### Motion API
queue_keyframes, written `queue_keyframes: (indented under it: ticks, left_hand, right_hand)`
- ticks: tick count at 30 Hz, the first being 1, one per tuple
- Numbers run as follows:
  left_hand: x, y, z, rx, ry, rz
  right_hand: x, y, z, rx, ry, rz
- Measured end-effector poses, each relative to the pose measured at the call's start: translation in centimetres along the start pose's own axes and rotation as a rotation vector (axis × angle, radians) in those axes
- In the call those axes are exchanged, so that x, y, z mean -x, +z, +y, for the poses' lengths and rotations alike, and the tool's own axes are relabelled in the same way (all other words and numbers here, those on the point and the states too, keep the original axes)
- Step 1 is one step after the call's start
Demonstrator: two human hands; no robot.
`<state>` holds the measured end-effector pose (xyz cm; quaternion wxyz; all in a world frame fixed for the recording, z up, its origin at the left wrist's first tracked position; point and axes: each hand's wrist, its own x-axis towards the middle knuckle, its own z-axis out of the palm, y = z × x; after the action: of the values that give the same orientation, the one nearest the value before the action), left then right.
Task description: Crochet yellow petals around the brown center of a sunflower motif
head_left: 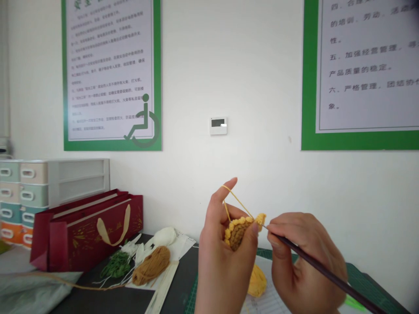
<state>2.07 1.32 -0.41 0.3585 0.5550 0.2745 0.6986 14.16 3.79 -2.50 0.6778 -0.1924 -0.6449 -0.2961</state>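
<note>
My left hand (225, 257) pinches a small crochet piece (238, 233), brown in the middle with a yellow edge. Yellow yarn (240, 201) loops over its raised index finger and runs down to the piece. Between the fingers of my right hand (306, 257) is a crochet hook (314, 264) with a dark handle, its thin tip at the yellow edge of the piece. Below and behind the hands, a yellow yarn ball (257, 281) rests on a printed sheet (270, 288), partly hidden by my left hand.
Left on the dark table lie a brown yarn skein (151, 265), green yarn (117, 264), white yarn (164, 236) and a ruler-like strip (163, 288). Behind them stand dark red gift bags (88, 235) and a drawer unit (78, 179). A green cutting mat (366, 279) lies under the hands.
</note>
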Motion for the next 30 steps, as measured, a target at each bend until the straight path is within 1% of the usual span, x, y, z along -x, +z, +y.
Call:
queue_keyframes:
  ticks: [5, 10, 12, 14, 17, 19, 22, 24, 26, 27, 30]
  left_hand:
    - [0.1, 0.1, 0.3, -0.115, 0.031, -0.012]
    - [0.3, 0.4, 0.6, -0.125, 0.059, 0.028]
    - [0.3, 0.3, 0.7, -0.097, 0.045, 0.005]
    - [0.2, 0.0, 0.9, -0.031, 0.002, -0.048]
    - [0.0, -0.5, 1.1, 0.092, -0.091, -0.136]
    - [-0.1, -0.7, 1.2, 0.167, -0.131, -0.19]
    - [-0.3, -0.9, 1.1, 0.241, -0.155, -0.234]
    - [-0.4, -1.0, 1.1, 0.262, -0.167, -0.234]
    - [-0.5, -0.9, 1.0, 0.267, -0.171, -0.227]
    - [-0.6, -0.9, 0.9, 0.259, -0.164, -0.218]
    - [-0.6, -0.8, 0.8, 0.197, -0.114, -0.176]
  right_hand:
    - [-0.4, -0.6, 0.2, -0.013, -0.001, -0.06]
    - [-0.1, -0.8, 0.5, -0.025, 0.004, -0.055]
    - [0.2, -1.0, 0.6, -0.079, 0.022, -0.066]
    - [0.5, -1.2, 0.6, -0.165, 0.132, -0.053]
    - [0.6, -1.5, 0.7, -0.328, 0.421, 0.008]
    - [0.4, -1.5, 0.9, -0.459, 0.568, 0.02]
    - [0.1, -1.3, 1.1, -0.645, 0.694, -0.006]
    - [0.0, -1.1, 1.1, -0.696, 0.749, -0.01]
    - [0.1, -1.0, 0.7, -0.666, 0.746, 0.01]
    - [0.2, -1.1, 0.5, -0.61, 0.712, 0.022]
    - [0.4, -1.4, -0.5, -0.321, 0.566, 0.048]
